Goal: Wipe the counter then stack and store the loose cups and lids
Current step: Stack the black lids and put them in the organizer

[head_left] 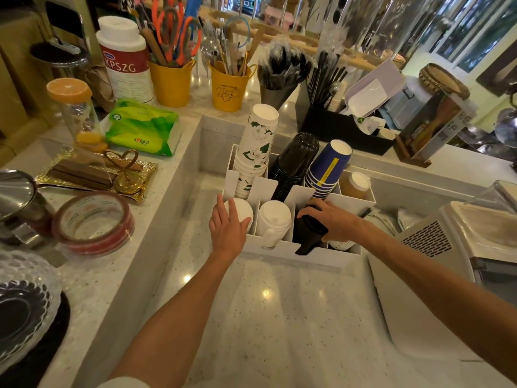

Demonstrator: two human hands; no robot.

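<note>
A white divided organiser (285, 249) stands on the lower counter (279, 317). Its back row holds a stack of white floral cups (256, 144), a stack of black cups (296, 161), a stack of blue cups (327, 169) and a brown cup stack (355, 186). The front slots hold white lids (242, 210), a second stack of white lids (273, 219) and black lids (309, 233). My left hand (228, 228) rests flat on the leftmost white lid stack. My right hand (331, 219) presses down on the black lids, fingers curled over them.
A tape roll (93, 222), a gold tray (92, 177), a green tissue pack (144, 127) and yellow utensil buckets (172, 82) sit on the raised ledge at left. A white machine (461, 247) stands at right. A black straw caddy (341, 127) is behind the organiser.
</note>
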